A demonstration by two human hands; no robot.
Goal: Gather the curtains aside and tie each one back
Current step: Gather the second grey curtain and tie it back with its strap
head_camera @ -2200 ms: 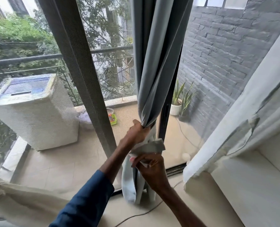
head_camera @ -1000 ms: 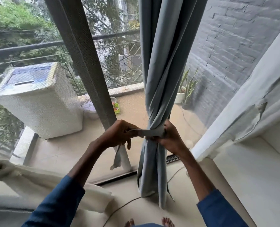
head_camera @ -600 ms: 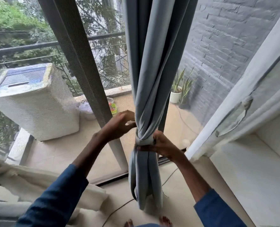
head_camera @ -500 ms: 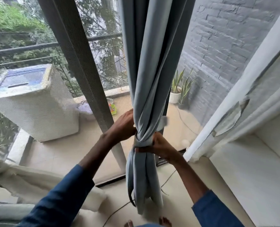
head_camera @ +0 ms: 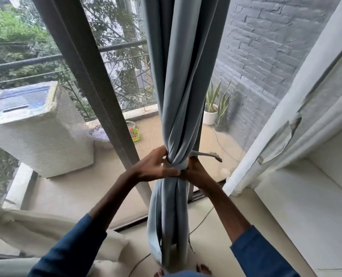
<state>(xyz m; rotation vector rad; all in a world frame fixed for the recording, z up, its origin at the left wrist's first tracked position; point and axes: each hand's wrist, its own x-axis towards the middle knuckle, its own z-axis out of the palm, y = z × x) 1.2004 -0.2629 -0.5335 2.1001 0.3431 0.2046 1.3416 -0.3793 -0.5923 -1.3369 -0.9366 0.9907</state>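
Observation:
A grey-blue curtain (head_camera: 183,80) hangs in the middle, bunched into a narrow column in front of the glass door. A tie band (head_camera: 181,166) of the same cloth circles it at waist height; one loose end (head_camera: 208,154) sticks out to the right. My left hand (head_camera: 156,166) grips the band and the bunch from the left. My right hand (head_camera: 196,171) pinches the band from the right, fingers closed on it. A white curtain (head_camera: 282,108) hangs gathered at the right, with a grey tie strip (head_camera: 280,140) dangling on it.
A dark door frame post (head_camera: 98,92) stands left of the curtain. Beyond the glass are a white covered box (head_camera: 36,132), potted plants (head_camera: 214,110) and a grey brick wall (head_camera: 266,52). Cream cloth (head_camera: 36,230) lies at lower left. A cable (head_camera: 202,218) runs along the floor.
The band went from being stretched across the curtain's front to being wrapped tight around the bunch. Both hands closed in on it, and a loose end now juts out to the right.

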